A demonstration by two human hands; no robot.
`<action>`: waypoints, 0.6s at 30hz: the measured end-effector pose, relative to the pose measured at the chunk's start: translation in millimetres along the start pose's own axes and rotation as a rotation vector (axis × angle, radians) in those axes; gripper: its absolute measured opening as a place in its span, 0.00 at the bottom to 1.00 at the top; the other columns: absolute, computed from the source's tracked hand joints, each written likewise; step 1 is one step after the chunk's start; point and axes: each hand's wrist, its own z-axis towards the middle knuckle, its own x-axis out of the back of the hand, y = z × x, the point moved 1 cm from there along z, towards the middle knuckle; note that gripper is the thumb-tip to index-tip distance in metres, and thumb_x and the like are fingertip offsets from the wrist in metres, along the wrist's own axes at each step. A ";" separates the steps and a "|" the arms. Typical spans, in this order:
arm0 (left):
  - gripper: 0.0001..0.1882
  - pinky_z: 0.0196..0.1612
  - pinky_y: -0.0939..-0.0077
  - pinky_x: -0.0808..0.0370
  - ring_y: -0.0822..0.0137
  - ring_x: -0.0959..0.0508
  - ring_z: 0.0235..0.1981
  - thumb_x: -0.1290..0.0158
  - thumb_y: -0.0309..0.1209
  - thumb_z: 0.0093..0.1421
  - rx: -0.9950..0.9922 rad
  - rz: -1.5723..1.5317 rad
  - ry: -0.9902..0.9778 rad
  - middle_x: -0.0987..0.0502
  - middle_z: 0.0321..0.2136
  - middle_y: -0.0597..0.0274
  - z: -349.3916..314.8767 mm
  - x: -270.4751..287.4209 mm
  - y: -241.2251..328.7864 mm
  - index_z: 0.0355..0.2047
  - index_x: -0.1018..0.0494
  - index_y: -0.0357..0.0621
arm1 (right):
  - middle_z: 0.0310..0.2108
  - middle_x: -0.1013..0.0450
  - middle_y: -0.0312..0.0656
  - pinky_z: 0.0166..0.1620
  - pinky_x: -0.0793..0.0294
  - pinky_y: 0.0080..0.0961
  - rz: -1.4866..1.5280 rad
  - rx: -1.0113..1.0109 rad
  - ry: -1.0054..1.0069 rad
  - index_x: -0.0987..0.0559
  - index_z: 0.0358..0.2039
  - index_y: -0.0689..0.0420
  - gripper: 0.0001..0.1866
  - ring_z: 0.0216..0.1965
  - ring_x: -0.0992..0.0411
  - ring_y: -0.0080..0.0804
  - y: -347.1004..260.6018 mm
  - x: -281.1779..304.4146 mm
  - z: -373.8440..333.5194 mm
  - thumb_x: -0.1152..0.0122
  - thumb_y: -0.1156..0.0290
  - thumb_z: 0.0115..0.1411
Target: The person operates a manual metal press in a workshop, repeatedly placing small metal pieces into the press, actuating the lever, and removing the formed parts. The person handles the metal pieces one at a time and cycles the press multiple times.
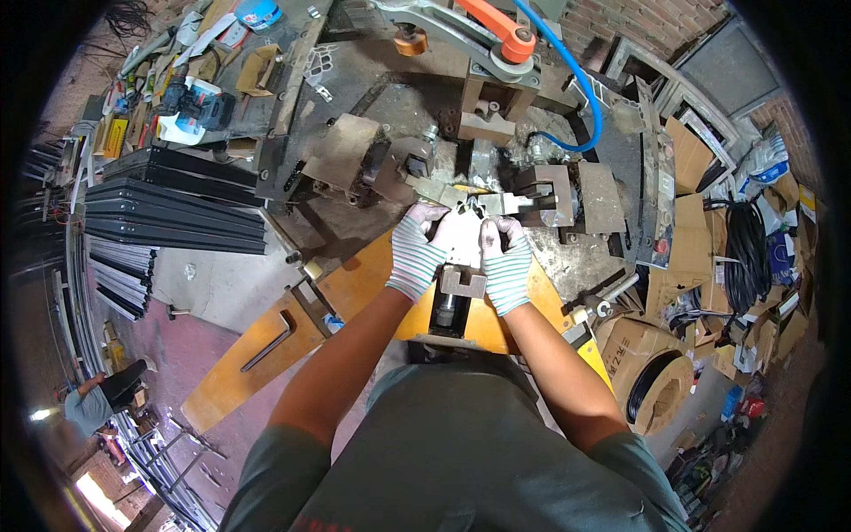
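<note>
I'm watching both hands working close together over the middle of the metal table (563,257), each wearing a striped glove. The left hand (418,253) is curling its fingers in at the left edge of a pale, flat piece (462,238), and the right hand (505,263) is closing on the opposite edge, thumb and fingers drawn in. The piece is sitting between them, just on the far side of a notched metal block (463,282); I cannot tell whether its underside is touching anything.

Beyond the hands, a left clamp block (346,152) and a right clamp block (598,197) are flanking the work, while an orange lever (505,34) is reaching over from the far side and a blue hose (592,97) is curving down at its right. Orange plates (355,275) are spreading along the near side.

To the left, dark metal bars (177,213) are lying in a stack, with a cordless drill (208,106) resting among clutter farther off. On the right, a black cable coil (745,253) is hanging among cardboard, and a carton (625,355) is standing nearer. Well off to the left, another person (105,399) is bending over the floor (204,346).
</note>
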 end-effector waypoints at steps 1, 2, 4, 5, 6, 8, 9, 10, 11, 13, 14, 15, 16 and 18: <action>0.07 0.35 0.81 0.21 0.78 0.21 0.32 0.39 0.26 0.63 -0.018 0.008 -0.004 0.20 0.33 0.64 0.2 0.5 1.3 0.39 0.23 0.37 | 0.33 0.22 0.43 0.43 0.25 0.28 -0.008 0.001 -0.010 0.21 0.38 0.62 0.09 0.35 0.25 0.28 -0.3 0.9 0.7 0.37 0.69 0.66; 0.07 0.35 0.80 0.21 0.78 0.21 0.33 0.40 0.26 0.63 -0.001 0.017 -0.011 0.20 0.34 0.64 -0.4 1.4 2.3 0.39 0.23 0.37 | 0.32 0.22 0.43 0.43 0.25 0.28 0.016 0.003 -0.005 0.21 0.38 0.62 0.08 0.35 0.25 0.28 -1.0 0.8 1.3 0.38 0.69 0.66; 0.06 0.38 0.79 0.20 0.77 0.21 0.34 0.40 0.24 0.63 -0.008 0.019 -0.026 0.20 0.34 0.64 0.2 2.0 3.9 0.40 0.24 0.37 | 0.32 0.22 0.44 0.42 0.25 0.28 -0.029 -0.004 -0.024 0.21 0.38 0.62 0.09 0.34 0.25 0.29 -3.3 3.2 1.9 0.38 0.69 0.66; 0.06 0.38 0.79 0.20 0.77 0.21 0.34 0.40 0.24 0.63 0.015 0.034 -0.023 0.20 0.34 0.64 0.4 2.2 3.5 0.39 0.24 0.37 | 0.32 0.22 0.44 0.42 0.25 0.28 -0.014 0.010 -0.040 0.21 0.38 0.62 0.09 0.34 0.25 0.29 -4.8 4.3 1.7 0.38 0.68 0.66; 0.06 0.39 0.79 0.20 0.76 0.21 0.34 0.40 0.24 0.63 0.030 0.003 -0.021 0.20 0.34 0.64 0.9 1.8 2.7 0.39 0.24 0.37 | 0.31 0.22 0.44 0.42 0.25 0.29 -0.004 0.000 -0.039 0.21 0.37 0.62 0.09 0.33 0.25 0.30 -5.9 3.6 2.4 0.39 0.68 0.66; 0.05 0.39 0.78 0.20 0.76 0.21 0.35 0.41 0.24 0.63 0.026 -0.051 -0.025 0.20 0.33 0.64 2.7 1.3 -0.6 0.38 0.24 0.36 | 0.31 0.22 0.44 0.41 0.25 0.30 -0.044 0.013 -0.035 0.21 0.37 0.62 0.09 0.33 0.25 0.30 -7.9 4.0 3.3 0.39 0.68 0.67; 0.05 0.39 0.78 0.20 0.76 0.21 0.34 0.41 0.24 0.63 -0.011 -0.027 -0.024 0.20 0.33 0.64 3.7 1.6 -2.6 0.38 0.24 0.36 | 0.30 0.22 0.44 0.41 0.25 0.30 -0.026 0.026 -0.041 0.21 0.37 0.62 0.09 0.33 0.25 0.30 -8.7 4.0 3.6 0.40 0.68 0.67; 0.05 0.38 0.78 0.20 0.76 0.21 0.34 0.41 0.23 0.63 -0.018 -0.016 -0.025 0.20 0.33 0.64 4.8 2.1 -4.8 0.38 0.24 0.37 | 0.30 0.22 0.44 0.41 0.25 0.30 -0.037 0.024 -0.038 0.21 0.37 0.62 0.09 0.33 0.26 0.30 -9.2 4.0 4.2 0.40 0.68 0.67; 0.05 0.38 0.78 0.20 0.76 0.21 0.34 0.41 0.23 0.63 -0.017 -0.016 -0.028 0.20 0.33 0.64 5.7 2.6 -7.1 0.38 0.24 0.37 | 0.30 0.22 0.45 0.41 0.25 0.30 -0.025 0.025 -0.041 0.21 0.37 0.62 0.09 0.33 0.26 0.30 -9.5 4.0 4.8 0.40 0.68 0.67; 0.04 0.37 0.78 0.21 0.76 0.21 0.34 0.41 0.24 0.63 -0.027 0.035 -0.017 0.20 0.32 0.64 7.8 3.3 -10.1 0.37 0.24 0.37 | 0.30 0.22 0.45 0.41 0.25 0.30 0.012 0.028 -0.052 0.22 0.37 0.62 0.09 0.32 0.26 0.30 -10.0 4.1 4.4 0.40 0.68 0.67; 0.04 0.37 0.77 0.21 0.76 0.21 0.33 0.41 0.24 0.63 -0.008 0.049 -0.012 0.20 0.32 0.64 8.3 3.7 -11.1 0.37 0.24 0.37 | 0.30 0.22 0.45 0.41 0.25 0.30 -0.012 0.021 -0.048 0.22 0.37 0.62 0.09 0.32 0.26 0.30 -10.0 4.5 4.0 0.40 0.68 0.67; 0.04 0.37 0.77 0.21 0.75 0.21 0.33 0.41 0.24 0.63 -0.026 0.061 -0.007 0.20 0.32 0.63 8.7 3.9 -10.9 0.37 0.24 0.37 | 0.30 0.22 0.44 0.41 0.25 0.30 -0.022 0.020 -0.048 0.22 0.37 0.62 0.09 0.32 0.26 0.29 -10.0 4.8 4.1 0.40 0.68 0.67; 0.05 0.36 0.77 0.21 0.75 0.21 0.33 0.40 0.24 0.63 -0.022 0.065 -0.002 0.20 0.32 0.62 8.5 3.7 -10.9 0.37 0.24 0.37 | 0.30 0.22 0.44 0.41 0.25 0.30 0.008 0.033 -0.055 0.22 0.37 0.62 0.09 0.32 0.26 0.29 -9.8 4.7 4.1 0.40 0.68 0.67; 0.05 0.37 0.77 0.21 0.74 0.21 0.33 0.41 0.24 0.64 0.003 0.016 -0.011 0.20 0.32 0.61 7.6 2.8 -10.5 0.38 0.25 0.36 | 0.30 0.22 0.44 0.41 0.25 0.30 -0.035 0.016 -0.046 0.21 0.37 0.62 0.09 0.32 0.27 0.29 -8.3 4.6 4.3 0.40 0.68 0.67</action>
